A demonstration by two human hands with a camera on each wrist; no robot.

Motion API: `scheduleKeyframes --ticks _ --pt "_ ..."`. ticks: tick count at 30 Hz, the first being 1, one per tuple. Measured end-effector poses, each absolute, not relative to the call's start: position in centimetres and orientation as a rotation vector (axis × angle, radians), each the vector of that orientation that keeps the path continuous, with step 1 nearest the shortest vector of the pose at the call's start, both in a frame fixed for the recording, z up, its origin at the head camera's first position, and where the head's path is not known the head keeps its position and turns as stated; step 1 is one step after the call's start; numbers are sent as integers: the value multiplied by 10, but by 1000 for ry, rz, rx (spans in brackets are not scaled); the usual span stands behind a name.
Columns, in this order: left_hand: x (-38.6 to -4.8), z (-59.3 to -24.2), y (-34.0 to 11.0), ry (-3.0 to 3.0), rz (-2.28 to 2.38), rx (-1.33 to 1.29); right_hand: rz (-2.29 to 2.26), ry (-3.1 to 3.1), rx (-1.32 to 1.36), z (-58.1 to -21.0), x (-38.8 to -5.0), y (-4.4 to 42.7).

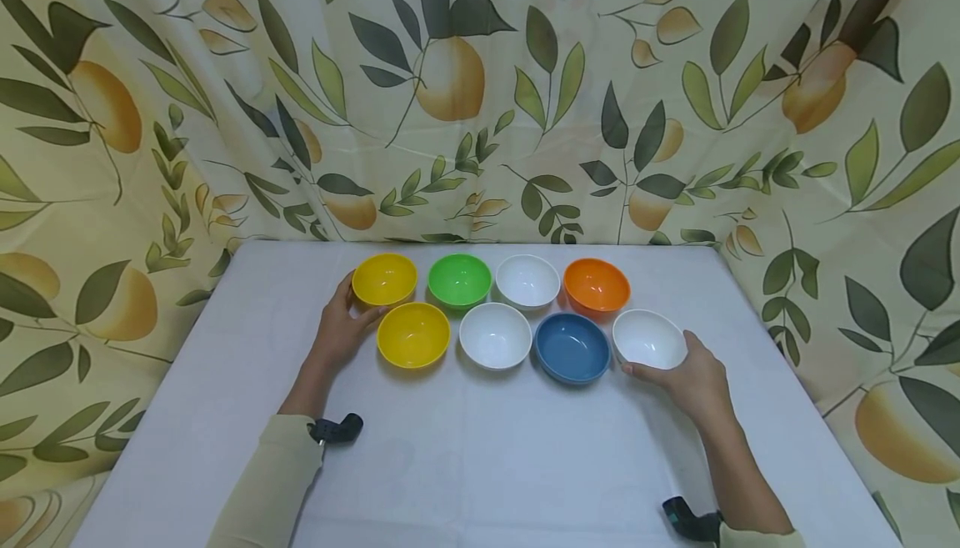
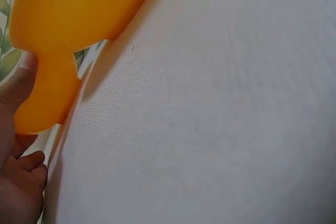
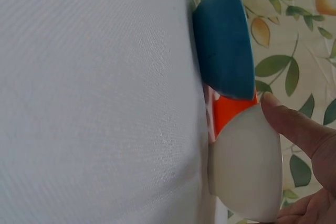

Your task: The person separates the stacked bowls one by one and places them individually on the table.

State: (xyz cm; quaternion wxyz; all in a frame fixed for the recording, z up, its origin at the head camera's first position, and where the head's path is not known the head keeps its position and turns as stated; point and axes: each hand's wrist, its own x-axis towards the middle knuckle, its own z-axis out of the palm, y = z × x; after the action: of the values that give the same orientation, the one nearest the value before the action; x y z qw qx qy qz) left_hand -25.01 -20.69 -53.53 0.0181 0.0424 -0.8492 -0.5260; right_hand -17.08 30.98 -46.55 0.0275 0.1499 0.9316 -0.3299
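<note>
In the head view, my left hand (image 1: pixel 341 327) holds the back-row yellow bowl (image 1: pixel 384 280) at its left side, thumb in front and fingers round the far side. The left wrist view shows that thumb (image 2: pixel 23 80) against the bowl's wall. A second yellow bowl (image 1: pixel 413 336) stands just in front. At the row's right end, my right hand (image 1: pixel 693 377) grips a white bowl (image 1: pixel 649 339) between thumb and fingers. Beside that bowl is a blue bowl (image 1: pixel 572 349), with an orange bowl (image 1: pixel 597 286) behind. All the bowls stand upright.
Between the ends are a green bowl (image 1: pixel 460 281), a back white bowl (image 1: pixel 527 282) and a front white bowl (image 1: pixel 495 336). They stand on a white-covered table (image 1: pixel 480 448). A fruit-and-leaf patterned curtain (image 1: pixel 480 156) hangs behind the table's back edge.
</note>
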Motion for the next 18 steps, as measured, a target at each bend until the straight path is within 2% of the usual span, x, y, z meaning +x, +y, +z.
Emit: scheduleKeyframes --ticks 18 --pt "-250 -536 -209 -2649 -1625 93 -1027 2860 481 -468 -173 308"
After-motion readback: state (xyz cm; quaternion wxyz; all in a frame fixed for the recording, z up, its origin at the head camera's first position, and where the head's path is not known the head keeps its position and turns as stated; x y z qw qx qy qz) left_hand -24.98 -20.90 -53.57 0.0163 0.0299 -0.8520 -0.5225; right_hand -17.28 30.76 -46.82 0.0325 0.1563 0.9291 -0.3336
